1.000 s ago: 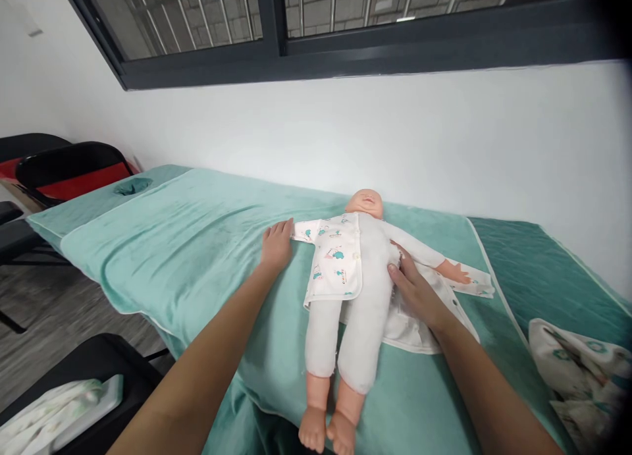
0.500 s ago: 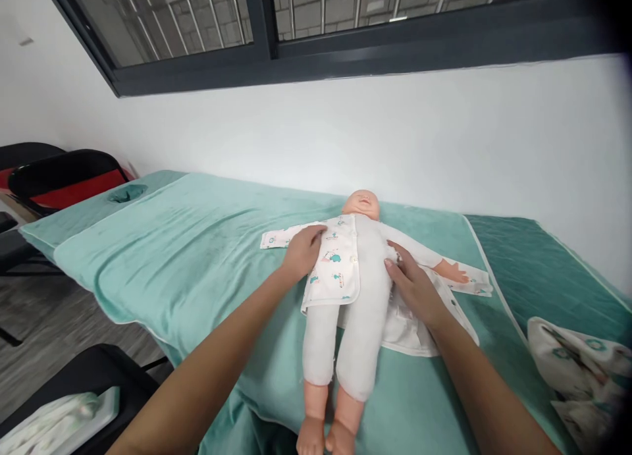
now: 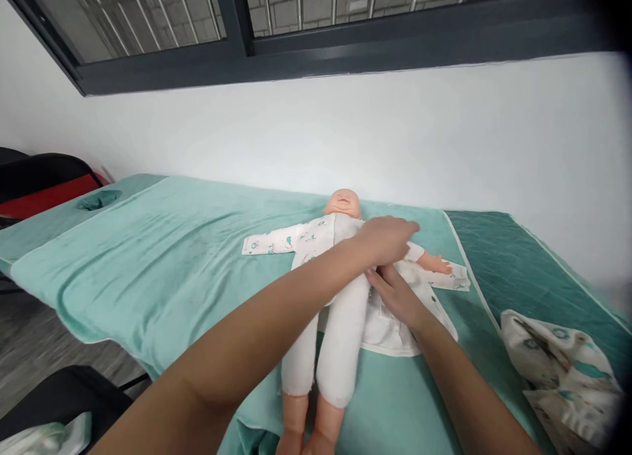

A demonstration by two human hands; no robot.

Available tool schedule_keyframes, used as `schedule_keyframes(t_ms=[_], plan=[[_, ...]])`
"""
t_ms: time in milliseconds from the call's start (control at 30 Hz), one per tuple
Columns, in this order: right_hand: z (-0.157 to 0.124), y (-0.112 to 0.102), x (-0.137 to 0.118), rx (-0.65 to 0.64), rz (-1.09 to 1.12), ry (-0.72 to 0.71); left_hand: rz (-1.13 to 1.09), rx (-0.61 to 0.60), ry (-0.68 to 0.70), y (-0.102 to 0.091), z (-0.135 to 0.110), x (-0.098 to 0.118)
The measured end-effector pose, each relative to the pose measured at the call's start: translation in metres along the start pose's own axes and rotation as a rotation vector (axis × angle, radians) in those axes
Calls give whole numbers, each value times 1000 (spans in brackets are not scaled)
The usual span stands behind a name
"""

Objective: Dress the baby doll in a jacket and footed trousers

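Observation:
A baby doll [image 3: 342,203] lies face up, its torso and legs covered in white padding [image 3: 340,356]. A white printed baby shirt [image 3: 316,234] covers its chest at the left, that sleeve stretched out flat. The shirt's other half lies spread open beneath the doll at the right, with the doll's bare forearm resting over the sleeve. My left hand [image 3: 388,238] crosses above the torso to the doll's upper arm at the right, fingers curled down and mostly hidden. Just below, my right hand [image 3: 395,294] touches the doll's side, thumb and fingers apart, fingertips partly covered.
A green cover [image 3: 172,264] spreads over the bed, which has a face hole [image 3: 99,199] at the far left. Printed cloth [image 3: 563,369] lies bunched at the right. Black chairs [image 3: 54,172] stand at the left. The white wall [image 3: 296,139] borders the bed's far side.
My left hand has left the shirt front and crossed to the right over the doll. My right hand stays at the doll's side. The view has shifted slightly right.

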State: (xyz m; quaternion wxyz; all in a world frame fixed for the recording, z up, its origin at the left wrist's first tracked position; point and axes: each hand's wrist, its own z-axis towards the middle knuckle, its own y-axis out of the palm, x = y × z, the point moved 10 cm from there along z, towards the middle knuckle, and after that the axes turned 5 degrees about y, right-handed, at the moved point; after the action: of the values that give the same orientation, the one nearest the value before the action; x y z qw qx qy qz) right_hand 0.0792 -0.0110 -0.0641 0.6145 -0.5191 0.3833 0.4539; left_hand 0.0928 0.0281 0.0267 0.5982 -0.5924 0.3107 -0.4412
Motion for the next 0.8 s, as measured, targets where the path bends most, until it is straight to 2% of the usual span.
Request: schedule_keyframes(t_ms=[100, 167, 233, 300, 367, 467, 533, 600, 633, 700, 767, 800], plan=[[-2, -2, 5, -6, -43, 2, 148, -182, 69, 31, 30, 25], [-5, -5, 4, -3, -54, -8, 165, -336, 41, 51, 38, 25], [-7, -8, 1, -26, -33, 0, 137, -439, 12, 61, 39, 18], [-8, -12, -3, -65, -11, -1, 111, -384, -2, 53, 41, 7], [-6, -21, -4, -66, -26, -5, 99, -239, -16, 37, 43, -5], [-1, -51, 7, 132, -236, 47, 101, -108, -27, 22, 40, -17], [-2, -75, 18, 314, -521, 148, 116, -89, -7, 20, 37, -17], [-6, -93, 30, 413, -770, 294, 135, -100, 18, 21, 33, -13], [-8, -99, 37, 415, -831, 375, 146, -108, 25, 22, 31, -12], [-10, -103, 52, 332, -844, 495, 166, -118, 32, 22, 29, -9], [-9, -105, 60, 258, -790, 526, 183, -116, 33, 22, 26, -9], [-7, -109, 60, 263, -751, 496, 191, -112, 35, 21, 26, -9]])
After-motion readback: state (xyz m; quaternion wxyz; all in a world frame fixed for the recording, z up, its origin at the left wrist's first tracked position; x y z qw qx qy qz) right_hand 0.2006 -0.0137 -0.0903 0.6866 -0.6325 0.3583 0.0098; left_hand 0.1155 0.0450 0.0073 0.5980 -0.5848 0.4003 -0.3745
